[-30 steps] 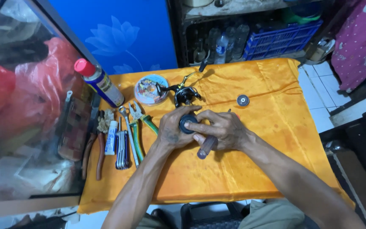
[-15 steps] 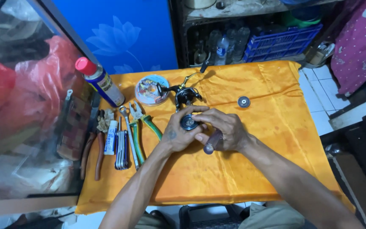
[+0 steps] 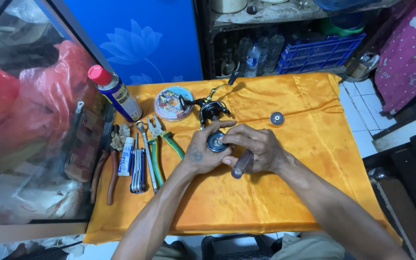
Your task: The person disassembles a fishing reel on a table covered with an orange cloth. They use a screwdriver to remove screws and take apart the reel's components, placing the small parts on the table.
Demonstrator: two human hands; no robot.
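Observation:
My left hand (image 3: pixel 202 153) grips a small round dark spool (image 3: pixel 215 142) over the middle of the orange cloth (image 3: pixel 314 159). My right hand (image 3: pixel 256 149) holds a screwdriver with a brown handle (image 3: pixel 241 164), its tip against the spool. A black fishing reel body (image 3: pixel 209 110) with a handle lies just beyond my hands. A small round dark cap (image 3: pixel 277 118) rests alone on the cloth to the right.
Left of my hands lie green-handled pliers (image 3: pixel 167 139), wrenches (image 3: pixel 143 154), red-handled pliers (image 3: pixel 109 168) and a small white tube (image 3: pixel 126 155). A spray can with a red cap (image 3: pixel 114 92) and a round line spool (image 3: pixel 172 103) sit at the back left. A blue crate (image 3: pixel 314 50) stands behind.
My hands have stayed over the spool with only small finger shifts. The screwdriver handle tilted slightly.

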